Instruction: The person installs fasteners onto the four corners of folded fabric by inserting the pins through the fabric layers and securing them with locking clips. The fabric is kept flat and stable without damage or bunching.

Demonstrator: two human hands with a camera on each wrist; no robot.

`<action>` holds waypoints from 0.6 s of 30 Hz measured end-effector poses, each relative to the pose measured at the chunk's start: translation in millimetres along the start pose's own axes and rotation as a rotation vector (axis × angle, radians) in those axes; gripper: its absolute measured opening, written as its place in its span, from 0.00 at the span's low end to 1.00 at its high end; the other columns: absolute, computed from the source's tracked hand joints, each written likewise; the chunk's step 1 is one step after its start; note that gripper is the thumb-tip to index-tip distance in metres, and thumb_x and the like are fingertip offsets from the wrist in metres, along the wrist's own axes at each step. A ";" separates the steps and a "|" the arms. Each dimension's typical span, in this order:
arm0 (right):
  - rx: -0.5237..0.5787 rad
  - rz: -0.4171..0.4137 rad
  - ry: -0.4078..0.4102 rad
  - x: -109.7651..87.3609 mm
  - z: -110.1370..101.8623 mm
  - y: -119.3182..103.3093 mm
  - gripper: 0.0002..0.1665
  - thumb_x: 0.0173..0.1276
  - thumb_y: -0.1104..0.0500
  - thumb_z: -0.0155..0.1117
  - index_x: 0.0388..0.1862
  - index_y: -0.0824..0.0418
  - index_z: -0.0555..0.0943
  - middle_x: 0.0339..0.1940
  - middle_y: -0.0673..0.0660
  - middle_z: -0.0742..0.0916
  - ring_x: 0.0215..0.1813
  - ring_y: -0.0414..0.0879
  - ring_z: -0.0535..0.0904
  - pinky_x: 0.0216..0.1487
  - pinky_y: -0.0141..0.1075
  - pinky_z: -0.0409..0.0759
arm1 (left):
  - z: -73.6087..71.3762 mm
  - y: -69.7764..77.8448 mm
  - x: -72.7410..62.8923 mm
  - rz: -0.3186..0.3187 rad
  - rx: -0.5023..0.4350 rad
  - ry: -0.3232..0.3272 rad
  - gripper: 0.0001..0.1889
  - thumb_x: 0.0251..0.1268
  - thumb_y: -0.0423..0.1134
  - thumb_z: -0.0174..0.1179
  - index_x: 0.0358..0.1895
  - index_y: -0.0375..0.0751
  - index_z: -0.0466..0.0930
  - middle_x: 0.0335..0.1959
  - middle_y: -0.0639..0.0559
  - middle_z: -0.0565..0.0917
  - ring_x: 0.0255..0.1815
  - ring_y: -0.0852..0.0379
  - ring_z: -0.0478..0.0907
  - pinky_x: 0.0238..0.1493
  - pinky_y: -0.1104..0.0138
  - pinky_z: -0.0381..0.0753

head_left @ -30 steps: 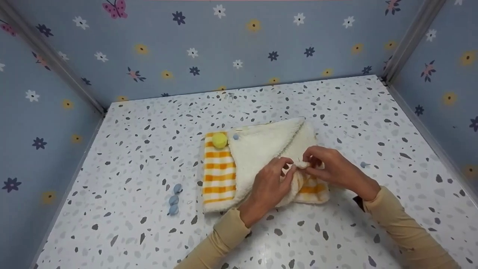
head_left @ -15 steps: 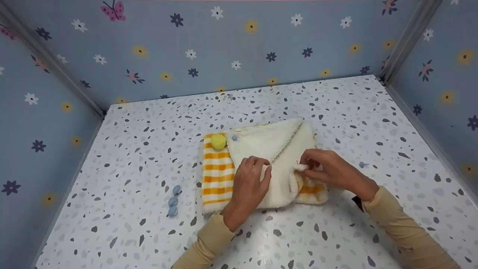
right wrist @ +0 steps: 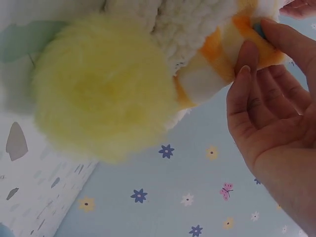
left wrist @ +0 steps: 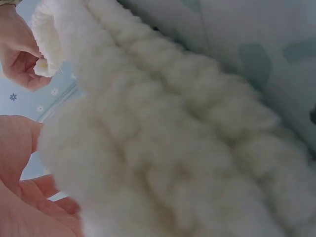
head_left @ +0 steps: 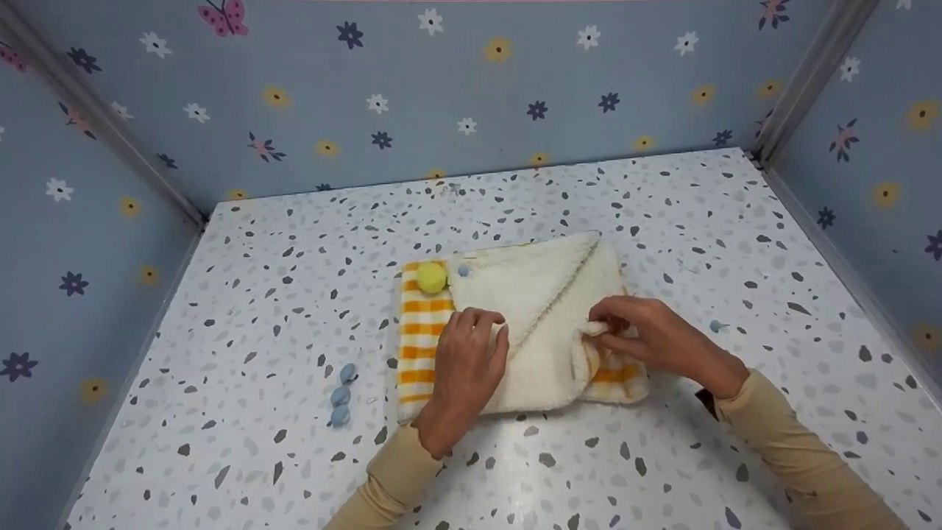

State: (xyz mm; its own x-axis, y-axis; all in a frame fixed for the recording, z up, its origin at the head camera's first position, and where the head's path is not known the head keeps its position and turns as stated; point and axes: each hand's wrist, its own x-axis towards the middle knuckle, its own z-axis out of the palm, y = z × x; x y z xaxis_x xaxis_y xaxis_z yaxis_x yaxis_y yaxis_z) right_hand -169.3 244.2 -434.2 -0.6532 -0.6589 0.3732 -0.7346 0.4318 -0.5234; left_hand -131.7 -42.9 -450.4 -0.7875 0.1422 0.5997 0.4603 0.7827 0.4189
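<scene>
A fleece-lined blanket (head_left: 541,386), white inside with an orange-and-white checked outer side, lies folded on the table. My left hand (head_left: 469,372) holds the fleece near a diagonal fold edge; its fingers stand partly behind the fleece in the left wrist view. At the blanket's near right, my right hand (head_left: 651,335) pinches a turned-up bit of cloth. Between its thumb and finger a small blue thing (right wrist: 258,30) shows in the right wrist view, mostly covered. A fluffy yellow pompom (head_left: 432,278) sits at the blanket's far left corner, beside a small blue pin head (head_left: 463,271).
Several small blue round-headed pins (head_left: 341,396) lie left of the blanket. Another blue pin (head_left: 716,325) lies to the right, beyond the right hand. Flower-patterned panels (head_left: 500,96) enclose the speckled table (head_left: 257,294) at the back and both sides.
My left hand has moved left, away from the right hand, across the fleece. The diagonal fold edge now shows further down. My right hand has kept its pinch in nearly the same place.
</scene>
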 end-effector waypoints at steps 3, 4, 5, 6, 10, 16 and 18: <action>0.001 -0.006 -0.001 -0.2 0.4 0.6 0.15 0.63 0.69 0.76 0.46 0.61 0.83 0.39 0.49 0.86 0.38 0.40 0.83 0.38 0.35 0.83 | -4.5 -3.2 -1.1 -0.017 0.024 -0.002 0.03 0.67 0.33 0.69 0.40 0.38 0.85 0.36 0.45 0.82 0.38 0.47 0.78 0.41 0.58 0.80; 0.001 -0.007 0.000 -0.2 0.7 0.4 0.15 0.63 0.69 0.76 0.46 0.61 0.83 0.39 0.49 0.86 0.38 0.40 0.83 0.38 0.35 0.83 | -6.4 -4.4 -1.4 -0.023 0.035 -0.004 0.04 0.67 0.33 0.69 0.40 0.38 0.85 0.37 0.45 0.82 0.38 0.47 0.78 0.41 0.58 0.80; 0.000 -0.006 0.000 0.0 0.8 0.3 0.14 0.62 0.68 0.76 0.45 0.60 0.83 0.39 0.49 0.86 0.38 0.40 0.83 0.38 0.36 0.83 | -8.0 -5.6 -1.8 -0.030 0.047 -0.006 0.04 0.66 0.34 0.69 0.40 0.38 0.85 0.37 0.45 0.82 0.38 0.47 0.78 0.42 0.58 0.80; -0.003 -0.003 -0.002 0.2 1.0 0.3 0.14 0.62 0.68 0.76 0.45 0.60 0.83 0.38 0.49 0.86 0.38 0.39 0.83 0.37 0.36 0.83 | -9.6 -6.9 -2.2 -0.036 0.061 -0.004 0.04 0.66 0.34 0.69 0.40 0.38 0.85 0.37 0.45 0.82 0.38 0.47 0.78 0.41 0.59 0.80; -0.018 0.012 -0.014 1.1 1.8 -0.2 0.14 0.62 0.67 0.77 0.43 0.60 0.83 0.37 0.48 0.86 0.38 0.39 0.83 0.37 0.36 0.83 | -15.5 -12.9 -4.5 -0.066 0.117 -0.001 0.06 0.65 0.34 0.70 0.41 0.38 0.86 0.37 0.45 0.82 0.38 0.48 0.78 0.40 0.59 0.80; -0.017 -0.003 -0.015 1.5 3.1 0.1 0.13 0.62 0.66 0.77 0.41 0.60 0.82 0.36 0.48 0.85 0.38 0.39 0.83 0.38 0.33 0.83 | -24.3 -24.2 -7.5 -0.078 0.136 0.031 0.06 0.65 0.34 0.70 0.41 0.37 0.86 0.38 0.43 0.83 0.37 0.45 0.79 0.39 0.56 0.80; -0.014 -0.012 -0.013 1.6 3.8 0.6 0.13 0.62 0.67 0.77 0.41 0.60 0.81 0.36 0.48 0.85 0.37 0.39 0.83 0.38 0.33 0.83 | -27.4 -28.6 -8.7 -0.078 0.151 0.042 0.06 0.65 0.34 0.69 0.42 0.36 0.86 0.38 0.42 0.83 0.37 0.44 0.79 0.39 0.55 0.80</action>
State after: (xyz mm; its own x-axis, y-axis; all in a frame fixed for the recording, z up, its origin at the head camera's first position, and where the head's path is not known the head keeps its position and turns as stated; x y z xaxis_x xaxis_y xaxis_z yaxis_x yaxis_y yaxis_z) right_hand -170.1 241.1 -436.8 -0.6417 -0.6719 0.3698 -0.7451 0.4319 -0.5082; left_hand -126.8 -83.2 -448.9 -0.7991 0.0546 0.5988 0.3292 0.8731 0.3596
